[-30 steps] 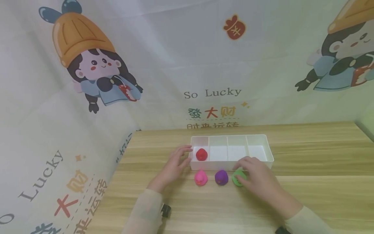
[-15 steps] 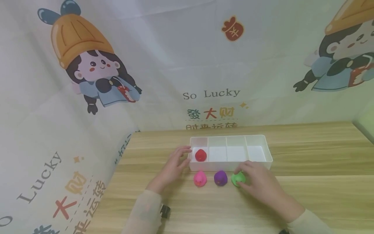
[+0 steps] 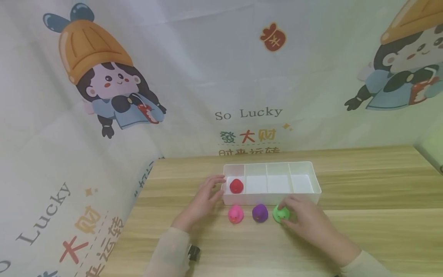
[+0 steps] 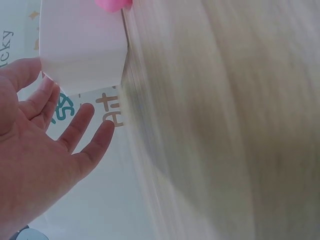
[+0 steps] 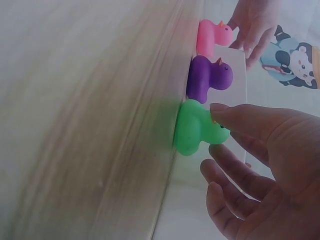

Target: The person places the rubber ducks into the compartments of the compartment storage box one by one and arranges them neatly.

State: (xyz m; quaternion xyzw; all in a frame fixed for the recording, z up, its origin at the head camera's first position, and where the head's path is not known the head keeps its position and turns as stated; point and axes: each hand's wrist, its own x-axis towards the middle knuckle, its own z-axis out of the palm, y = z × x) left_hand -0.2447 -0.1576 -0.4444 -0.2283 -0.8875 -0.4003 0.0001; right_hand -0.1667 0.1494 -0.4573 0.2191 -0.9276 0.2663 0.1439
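Observation:
My right hand (image 3: pixel 308 217) has its thumb and index finger around the head of a green rubber duck (image 5: pixel 192 130), which sits on the table. The right wrist view has the thumb by the beak and the index finger at the other side of the head. Left of it stand a purple rubber duck (image 3: pixel 260 213) and a pink rubber duck (image 3: pixel 235 214). Behind the row is a white divided box (image 3: pixel 270 199), with a red rubber duck (image 3: pixel 236 186) in its leftmost compartment. My left hand (image 3: pixel 202 202) touches the box's left end with loosely spread fingers.
The wood-grain table (image 3: pixel 242 250) runs back to a printed cloth (image 3: pixel 194 77), which also hangs along the left side. A small black object (image 3: pixel 194 252) is at the left wrist.
My right thumb has drawn back toward me, uncovering more of the green duck's face. The ducks stay in place and the left hand keeps at the box's end. The head view has shifted slightly.

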